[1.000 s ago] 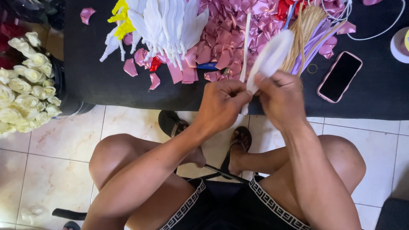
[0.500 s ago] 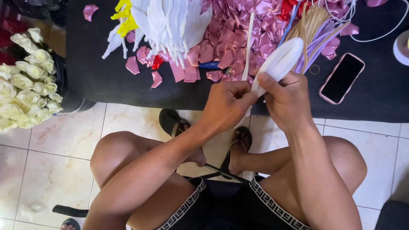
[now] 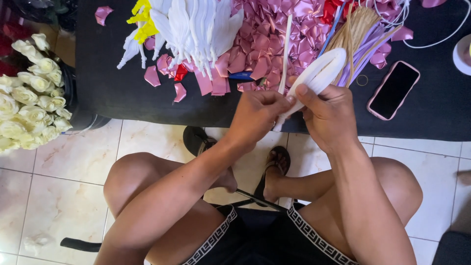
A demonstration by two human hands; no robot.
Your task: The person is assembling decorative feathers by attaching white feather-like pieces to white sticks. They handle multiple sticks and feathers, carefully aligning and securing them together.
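My left hand (image 3: 257,115) and my right hand (image 3: 327,114) meet in front of me, above my knees. Together they grip a folded white ribbon petal (image 3: 319,73) that points up and to the right. The left fingers pinch its narrow lower end; the right thumb presses on its middle. Just beyond, on the black mat (image 3: 113,88), lie a pile of pink ribbon petals (image 3: 267,41), a bunch of finished white petals (image 3: 191,27), some yellow ones (image 3: 139,19) and a bundle of thin sticks (image 3: 355,32).
A phone in a pink case (image 3: 393,90) lies on the mat at the right, near a white cable (image 3: 431,41). A bunch of cream ribbon roses (image 3: 27,93) stands at the left. My sandalled feet (image 3: 235,157) rest on pale floor tiles.
The white petal has tilted a little more to the right and my hands have shifted slightly along it. Everything on the mat stays where it was.
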